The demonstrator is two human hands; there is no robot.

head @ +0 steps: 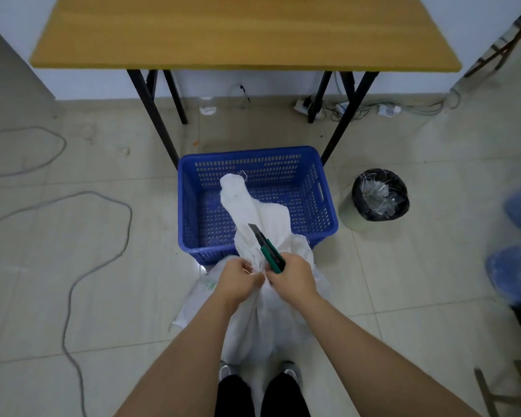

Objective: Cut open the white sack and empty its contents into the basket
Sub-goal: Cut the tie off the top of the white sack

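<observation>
1. Down on the tiled floor [73,296], the white sack [262,320] stands upright between the person's feet, its body bulging below the two hands.
2. Its neck is gathered tight at the spot where both hands meet, and the loose top above that spot flops forward over the near rim of the blue plastic basket [313,188], with the tip lying inside the basket.
3. On the gathered neck, the left hand [238,281] is closed, fingers pinching the bunched fabric from the left side.
4. Opposite it, the right hand [292,278] is curled around the green handle of a utility knife [268,248] and sits just beside the left hand, knuckles nearly touching it.
5. From that grip the knife's blade points up and away from the person, lying over the sack's floppy top just above the gathered neck; whether the edge touches the fabric cannot be told.
6. Just beyond the sack, the basket sits on the floor in front of the legs of a wooden-topped desk [244,34].
7. Right of the basket stands a small waste bin [379,194] lined with a black bag, well apart from both hands.
8. Left of everything, a grey cable [69,296] loops across the floor.
</observation>
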